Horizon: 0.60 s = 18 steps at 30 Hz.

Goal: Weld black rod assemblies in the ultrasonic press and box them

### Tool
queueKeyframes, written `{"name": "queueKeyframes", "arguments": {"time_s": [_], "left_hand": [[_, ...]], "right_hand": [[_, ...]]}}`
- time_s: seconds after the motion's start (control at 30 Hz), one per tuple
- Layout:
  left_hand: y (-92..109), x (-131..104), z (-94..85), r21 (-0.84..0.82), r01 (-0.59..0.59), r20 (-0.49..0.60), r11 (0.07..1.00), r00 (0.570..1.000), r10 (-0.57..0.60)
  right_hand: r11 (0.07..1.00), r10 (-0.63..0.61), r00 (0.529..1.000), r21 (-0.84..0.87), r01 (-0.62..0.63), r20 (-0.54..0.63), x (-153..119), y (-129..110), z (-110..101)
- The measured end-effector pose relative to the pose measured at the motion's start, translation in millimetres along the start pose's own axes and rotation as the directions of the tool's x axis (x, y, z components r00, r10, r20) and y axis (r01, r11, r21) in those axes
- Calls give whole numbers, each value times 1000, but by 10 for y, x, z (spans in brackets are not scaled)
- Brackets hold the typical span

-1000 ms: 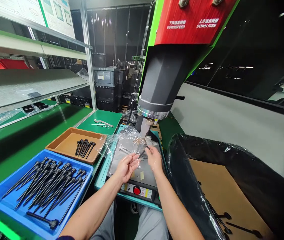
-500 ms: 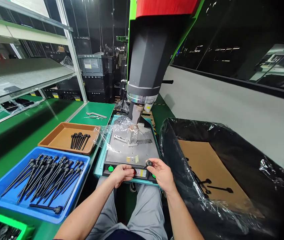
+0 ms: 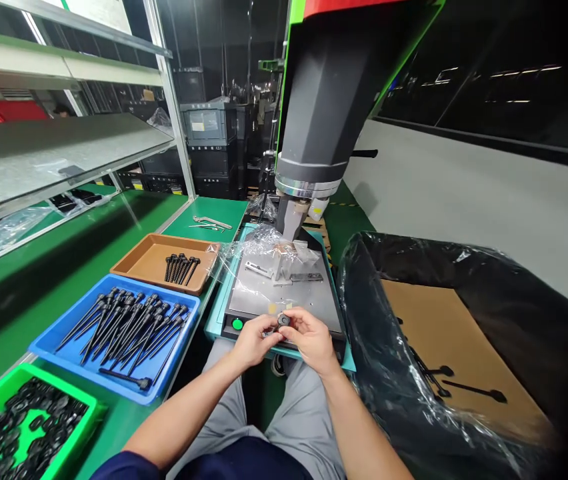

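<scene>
A small black round cap (image 3: 284, 321) is held up over the front edge of the machine base. My right hand (image 3: 313, 341) pinches it between thumb and fingertips. My left hand (image 3: 255, 343) is closed too, its fingertips meeting the cap from the left; whether a second piece sits between them is hidden. Behind my hands lies the metal plate (image 3: 259, 293) of the machine, with a fixture and clear plastic film on it. Above it hangs the grey machine head (image 3: 309, 127). A green button (image 3: 237, 324) shows left of my hands.
To my left, a blue tray (image 3: 47, 353) holds many black knob-headed rods. A brown tray (image 3: 131, 257) has several more, and a green bin (image 3: 91, 408) contains black round caps. At right stands a plastic-lined box (image 3: 379, 373) with cardboard and rods inside. Wrenches (image 3: 211, 222) lie farther back.
My hands have come together, the left fingertips now at the black cap in my right hand. The camera view has turned left, bringing more of the green bin into sight.
</scene>
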<state>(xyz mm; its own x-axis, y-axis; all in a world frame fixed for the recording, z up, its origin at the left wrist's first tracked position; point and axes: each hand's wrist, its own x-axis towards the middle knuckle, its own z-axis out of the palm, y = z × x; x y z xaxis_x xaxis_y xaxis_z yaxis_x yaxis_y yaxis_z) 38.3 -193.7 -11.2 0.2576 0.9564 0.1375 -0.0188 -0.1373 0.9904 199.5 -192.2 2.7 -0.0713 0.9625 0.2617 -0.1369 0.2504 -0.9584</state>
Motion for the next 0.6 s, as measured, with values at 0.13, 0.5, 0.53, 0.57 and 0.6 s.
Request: {"name": "queueKeyframes", "arguments": {"time_s": [0.13,0.5,0.53,0.57,0.6], "left_hand": [[113,-37,-89,166,-48,61,985,997,38],[250,12,-713,490,139,-88,861,990,-109],[277,68,-877,545,186,-174,817,979,-107],[306,132,-1061,604,244,-257,759,961,-105],[332,200,-1260,659,334,-366,674,925,-102]], "right_hand": [[995,38,998,90,-33,-55,15,45,92],[962,261,964,-96,-257,40,193,287,318],[955,289,956,-90,-284,49,172,269,297],[946,318,946,-84,-313,60,142,242,263],[937,345,936,-80,-339,68,102,208,213]]}}
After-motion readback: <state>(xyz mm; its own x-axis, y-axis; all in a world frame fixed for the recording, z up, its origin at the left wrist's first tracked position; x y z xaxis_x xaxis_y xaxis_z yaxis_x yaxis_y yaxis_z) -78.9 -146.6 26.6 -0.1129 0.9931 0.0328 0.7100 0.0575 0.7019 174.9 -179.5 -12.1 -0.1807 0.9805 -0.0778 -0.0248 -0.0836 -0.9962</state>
